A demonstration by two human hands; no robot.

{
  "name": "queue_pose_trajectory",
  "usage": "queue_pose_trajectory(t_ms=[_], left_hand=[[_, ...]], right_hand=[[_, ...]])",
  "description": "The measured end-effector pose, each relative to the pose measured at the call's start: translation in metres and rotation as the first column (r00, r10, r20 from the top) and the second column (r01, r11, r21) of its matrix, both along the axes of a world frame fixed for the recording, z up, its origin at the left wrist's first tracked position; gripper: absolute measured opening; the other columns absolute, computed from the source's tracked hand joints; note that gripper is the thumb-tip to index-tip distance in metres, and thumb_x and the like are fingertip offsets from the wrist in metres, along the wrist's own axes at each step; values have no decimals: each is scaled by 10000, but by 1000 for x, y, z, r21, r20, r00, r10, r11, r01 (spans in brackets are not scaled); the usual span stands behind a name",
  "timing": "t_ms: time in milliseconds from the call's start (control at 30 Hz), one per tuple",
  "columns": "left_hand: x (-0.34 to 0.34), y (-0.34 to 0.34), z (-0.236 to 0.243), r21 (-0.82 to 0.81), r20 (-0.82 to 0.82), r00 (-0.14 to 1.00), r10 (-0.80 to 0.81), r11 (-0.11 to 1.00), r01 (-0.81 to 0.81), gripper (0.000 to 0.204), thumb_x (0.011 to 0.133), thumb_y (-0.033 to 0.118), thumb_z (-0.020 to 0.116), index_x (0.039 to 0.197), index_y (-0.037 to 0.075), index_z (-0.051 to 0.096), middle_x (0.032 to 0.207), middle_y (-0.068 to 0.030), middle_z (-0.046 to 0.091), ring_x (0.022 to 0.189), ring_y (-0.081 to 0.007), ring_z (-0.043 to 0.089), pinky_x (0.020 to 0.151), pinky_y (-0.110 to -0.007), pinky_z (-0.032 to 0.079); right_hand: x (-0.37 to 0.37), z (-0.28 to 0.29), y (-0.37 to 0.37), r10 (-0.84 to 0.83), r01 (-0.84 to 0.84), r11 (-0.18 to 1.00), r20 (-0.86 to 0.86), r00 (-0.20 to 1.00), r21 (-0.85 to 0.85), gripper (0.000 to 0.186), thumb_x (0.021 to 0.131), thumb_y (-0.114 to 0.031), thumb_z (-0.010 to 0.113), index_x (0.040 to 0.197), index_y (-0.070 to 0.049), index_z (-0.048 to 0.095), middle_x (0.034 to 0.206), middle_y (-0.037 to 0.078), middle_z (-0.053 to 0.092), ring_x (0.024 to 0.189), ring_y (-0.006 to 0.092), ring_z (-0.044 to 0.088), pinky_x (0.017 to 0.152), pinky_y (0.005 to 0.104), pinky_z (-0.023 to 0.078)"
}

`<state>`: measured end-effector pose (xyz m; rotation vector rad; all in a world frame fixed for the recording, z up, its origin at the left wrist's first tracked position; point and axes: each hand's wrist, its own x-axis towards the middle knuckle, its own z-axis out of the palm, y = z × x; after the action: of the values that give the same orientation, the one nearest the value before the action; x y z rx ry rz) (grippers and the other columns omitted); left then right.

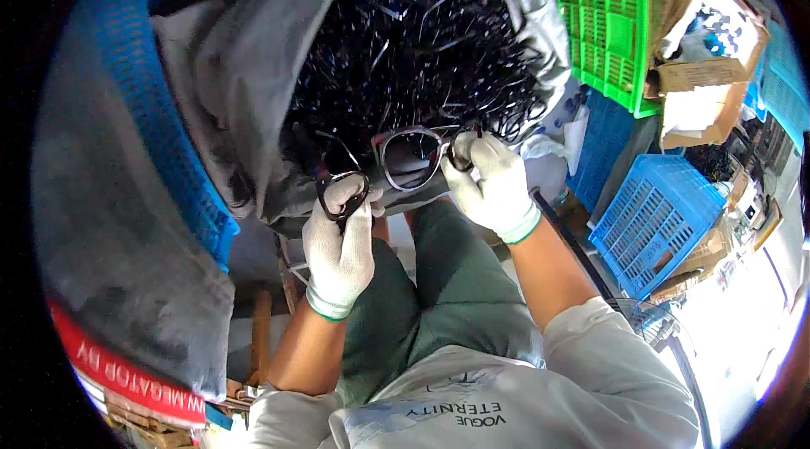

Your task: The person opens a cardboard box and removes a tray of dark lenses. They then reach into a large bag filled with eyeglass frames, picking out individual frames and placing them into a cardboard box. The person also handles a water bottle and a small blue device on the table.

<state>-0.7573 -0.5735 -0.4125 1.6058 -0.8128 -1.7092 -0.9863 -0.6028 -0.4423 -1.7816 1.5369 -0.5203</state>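
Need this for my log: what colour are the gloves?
The gloves are white, edged green; see the head view.

Left hand [340, 242] curled, right hand [489, 179] pinching, both gloved; forearms [553, 276] bare.

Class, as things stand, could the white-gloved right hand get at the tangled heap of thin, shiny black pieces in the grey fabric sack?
Probably yes: the right hand is beside the heap with nothing visibly between, though its fingers hold grey-rimmed eyeglasses.
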Motion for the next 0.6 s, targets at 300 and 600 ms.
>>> queue_pose_trajectory(t_ms=[300, 600], left_hand=[[34, -24, 200, -237, -149, 966, 210, 941, -241, 254, 977, -35, 462, 1221, -28, 535, 1115, -143, 641, 940, -160, 619, 888, -304, 495], [91, -22, 406, -668, 323, 938, -128, 671, 322, 284, 896, -105, 468, 1157, -61, 569, 1159, -144, 654, 1021, -195, 626, 939, -324, 475]], right_hand=[[12, 213, -12, 18, -34, 961, -61, 998, -274, 227, 713, -90, 714, 884, -61, 569, 947, 129, 658, 800, 331, 625, 715, 426, 521], [66, 411, -3, 39, -95, 705, -95, 995, -703, 252, 678, -65, 730, 869, -47, 568, 1151, 208, 656, 757, 314, 628, 708, 405, 534]])
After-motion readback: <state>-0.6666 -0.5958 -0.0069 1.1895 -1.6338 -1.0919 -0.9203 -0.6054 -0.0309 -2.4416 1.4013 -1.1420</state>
